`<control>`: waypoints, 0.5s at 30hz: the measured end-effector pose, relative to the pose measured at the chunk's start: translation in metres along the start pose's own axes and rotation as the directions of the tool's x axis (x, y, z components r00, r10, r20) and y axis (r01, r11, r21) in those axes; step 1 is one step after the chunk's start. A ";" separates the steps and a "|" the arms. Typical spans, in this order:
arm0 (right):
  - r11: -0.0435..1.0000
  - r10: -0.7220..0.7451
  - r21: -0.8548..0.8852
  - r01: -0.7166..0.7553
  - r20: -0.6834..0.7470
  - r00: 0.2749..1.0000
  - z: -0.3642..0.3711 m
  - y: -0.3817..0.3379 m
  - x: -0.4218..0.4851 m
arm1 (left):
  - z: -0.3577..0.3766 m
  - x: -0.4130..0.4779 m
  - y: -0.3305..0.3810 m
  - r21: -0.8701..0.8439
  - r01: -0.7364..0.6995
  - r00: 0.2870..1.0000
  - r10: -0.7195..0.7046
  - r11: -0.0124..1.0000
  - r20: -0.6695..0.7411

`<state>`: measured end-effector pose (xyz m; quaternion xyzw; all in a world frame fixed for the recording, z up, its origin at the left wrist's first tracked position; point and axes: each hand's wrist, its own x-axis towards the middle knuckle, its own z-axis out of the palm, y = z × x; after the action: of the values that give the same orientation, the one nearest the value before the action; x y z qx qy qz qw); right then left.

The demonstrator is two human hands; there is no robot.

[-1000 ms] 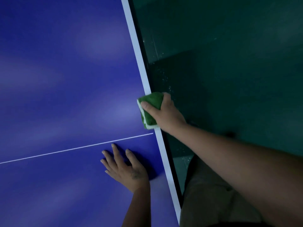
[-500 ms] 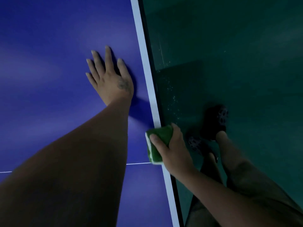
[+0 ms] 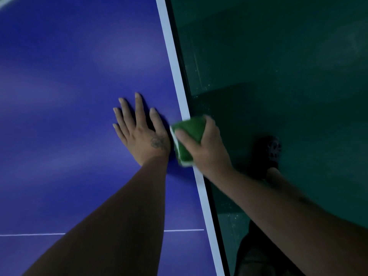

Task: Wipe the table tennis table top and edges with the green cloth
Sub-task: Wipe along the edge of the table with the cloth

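Observation:
The blue table tennis table (image 3: 69, 96) fills the left of the view, its white edge stripe (image 3: 169, 40) running from top centre to bottom right. My right hand (image 3: 209, 148) grips the folded green cloth (image 3: 188, 140), which is wrapped over the table's edge. The thumb lies on top of the cloth and the fingers curl round its outer side. My left hand (image 3: 139, 130) lies flat on the blue top just left of the cloth, fingers spread.
A thin white centre line (image 3: 183, 230) crosses the table near the bottom. Dark green floor (image 3: 278, 66) lies to the right of the table. My foot in a dark shoe (image 3: 273, 150) stands on it close to the edge.
My right hand has slid the cloth farther up the edge, away from the white centre line, until it is level with my left hand, which stays flat on the top.

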<state>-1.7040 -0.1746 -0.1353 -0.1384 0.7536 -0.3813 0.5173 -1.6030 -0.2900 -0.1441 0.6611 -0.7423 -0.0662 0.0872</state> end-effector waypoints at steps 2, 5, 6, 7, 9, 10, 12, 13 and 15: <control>0.998 0.038 -0.049 -0.035 0.052 0.998 -0.002 0.028 -0.034 | 0.001 0.000 -0.002 -0.009 -0.006 1.000 0.005 1.000 -0.012; 0.995 0.094 -0.050 -0.090 0.083 0.992 -0.003 0.052 -0.061 | 0.004 0.000 -0.005 -0.010 -0.013 0.999 0.012 1.000 -0.031; 0.993 0.111 -0.040 -0.108 0.082 0.990 -0.002 0.049 -0.059 | 0.004 0.001 -0.006 -0.007 -0.012 0.999 0.012 1.000 -0.032; 0.992 0.121 -0.031 -0.119 0.076 0.990 0.000 0.041 -0.053 | 0.004 0.000 -0.006 -0.005 -0.014 0.999 0.014 1.000 -0.033; 0.995 0.099 -0.007 -0.099 0.049 0.994 0.001 0.016 -0.027 | 0.006 0.000 -0.006 -0.009 -0.026 0.999 0.025 1.000 -0.047; 0.997 0.074 0.003 -0.074 0.037 0.997 0.000 0.000 -0.008 | 0.007 0.000 -0.005 -0.013 -0.033 0.998 0.032 0.999 -0.055; 1.000 0.024 0.009 -0.024 0.020 1.000 -0.003 -0.034 0.036 | 0.008 0.001 -0.005 -0.023 -0.040 0.997 0.038 0.999 -0.067; 1.000 0.000 0.008 0.000 0.013 1.000 -0.005 -0.051 0.059 | 0.008 0.001 -0.006 -0.025 -0.041 0.997 0.039 0.999 -0.071; 0.999 -0.039 -0.005 0.039 0.006 0.999 -0.009 -0.085 0.102 | 0.009 0.001 -0.007 -0.023 -0.049 0.996 0.047 0.999 -0.076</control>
<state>-1.7714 -0.2888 -0.1413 -0.1555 0.7500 -0.3890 0.5118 -1.5986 -0.2914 -0.1539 0.6440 -0.7532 -0.0481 0.1249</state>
